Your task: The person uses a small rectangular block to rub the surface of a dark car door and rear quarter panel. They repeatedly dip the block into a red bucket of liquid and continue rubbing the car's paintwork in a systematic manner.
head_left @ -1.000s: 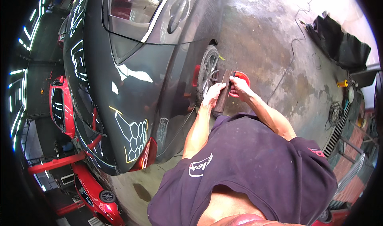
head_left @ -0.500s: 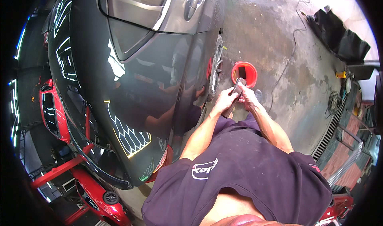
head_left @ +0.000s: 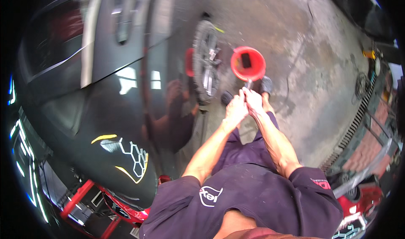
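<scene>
My left hand (head_left: 236,108) and my right hand (head_left: 254,100) are closed side by side in front of me. Both grip a grey-brown folded piece, apparently a cloth (head_left: 249,84); only its tip shows beyond my fingers, and the rest is hidden. That tip lies over the near rim of a red bucket (head_left: 260,65) on the floor. Inside the bucket a dark rectangular block (head_left: 246,60) is visible; its kind is unclear.
A glossy dark car (head_left: 109,100) fills my left side, its wheel (head_left: 206,62) close to the bucket. Below are my shoes (head_left: 266,85) on the stained concrete floor (head_left: 291,32). A drain grate (head_left: 348,133) and coiled cable (head_left: 362,87) lie to the right.
My view has shifted, and the car and bucket appear further left. Both hands have come together around the cloth, which showed at greater length before. My shoes have come into sight.
</scene>
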Available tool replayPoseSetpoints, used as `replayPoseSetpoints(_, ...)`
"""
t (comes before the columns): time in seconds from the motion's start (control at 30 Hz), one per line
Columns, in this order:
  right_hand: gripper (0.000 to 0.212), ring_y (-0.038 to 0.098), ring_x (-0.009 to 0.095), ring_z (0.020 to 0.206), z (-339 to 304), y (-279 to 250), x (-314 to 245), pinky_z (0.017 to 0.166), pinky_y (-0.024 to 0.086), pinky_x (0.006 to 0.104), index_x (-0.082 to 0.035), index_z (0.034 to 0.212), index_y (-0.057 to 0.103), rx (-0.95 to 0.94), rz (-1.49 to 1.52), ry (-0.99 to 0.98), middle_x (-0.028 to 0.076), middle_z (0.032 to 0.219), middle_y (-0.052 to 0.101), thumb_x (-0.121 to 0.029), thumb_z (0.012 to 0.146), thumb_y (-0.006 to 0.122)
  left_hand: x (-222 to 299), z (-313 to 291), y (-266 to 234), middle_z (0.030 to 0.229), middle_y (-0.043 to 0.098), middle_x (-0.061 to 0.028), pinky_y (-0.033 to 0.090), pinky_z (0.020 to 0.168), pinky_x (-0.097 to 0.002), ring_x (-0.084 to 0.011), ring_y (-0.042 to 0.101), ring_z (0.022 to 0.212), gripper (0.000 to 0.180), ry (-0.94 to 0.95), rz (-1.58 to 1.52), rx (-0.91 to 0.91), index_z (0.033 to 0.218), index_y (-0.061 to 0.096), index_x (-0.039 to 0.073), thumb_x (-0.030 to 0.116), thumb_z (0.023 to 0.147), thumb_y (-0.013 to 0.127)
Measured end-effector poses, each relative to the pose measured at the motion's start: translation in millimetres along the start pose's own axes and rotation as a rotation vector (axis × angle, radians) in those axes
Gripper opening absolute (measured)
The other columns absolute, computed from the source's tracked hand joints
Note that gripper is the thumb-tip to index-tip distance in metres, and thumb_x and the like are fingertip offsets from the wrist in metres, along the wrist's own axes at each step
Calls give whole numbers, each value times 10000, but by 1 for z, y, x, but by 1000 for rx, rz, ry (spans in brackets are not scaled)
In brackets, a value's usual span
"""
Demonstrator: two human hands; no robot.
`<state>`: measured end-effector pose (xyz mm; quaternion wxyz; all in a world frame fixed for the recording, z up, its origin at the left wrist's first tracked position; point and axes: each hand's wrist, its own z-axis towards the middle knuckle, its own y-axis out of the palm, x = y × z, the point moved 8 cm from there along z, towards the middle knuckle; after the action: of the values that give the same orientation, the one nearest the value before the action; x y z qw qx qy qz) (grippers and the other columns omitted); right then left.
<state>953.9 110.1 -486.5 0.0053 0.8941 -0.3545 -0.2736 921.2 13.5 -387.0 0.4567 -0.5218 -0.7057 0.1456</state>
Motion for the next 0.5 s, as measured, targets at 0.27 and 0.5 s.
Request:
replayPoseSetpoints(0.27, 389, 674, 152, 657, 178, -84, 25, 594, 556, 304, -10, 1249, 607, 22, -283, 163, 65, 888, 718, -278, 1005, 748, -86, 133, 149, 1098, 750, -71, 571, 708, -269, -122, 694, 841, 441, -549, -1172, -176, 1428, 620, 30, 194, 1021, 670)
replayPoseSetpoints(0.5, 419, 663, 172, 735, 331, -73, 58, 668, 558, 345, 35, 1274, 595, 170, -160, 119, 110, 923, 695, -275, 1021, 719, -184, 289, 241, 1104, 730, -95, 573, 834, -378, -223, 713, 998, 399, -672, -1536, 60, 1271, 673, 57, 343, 993, 663)
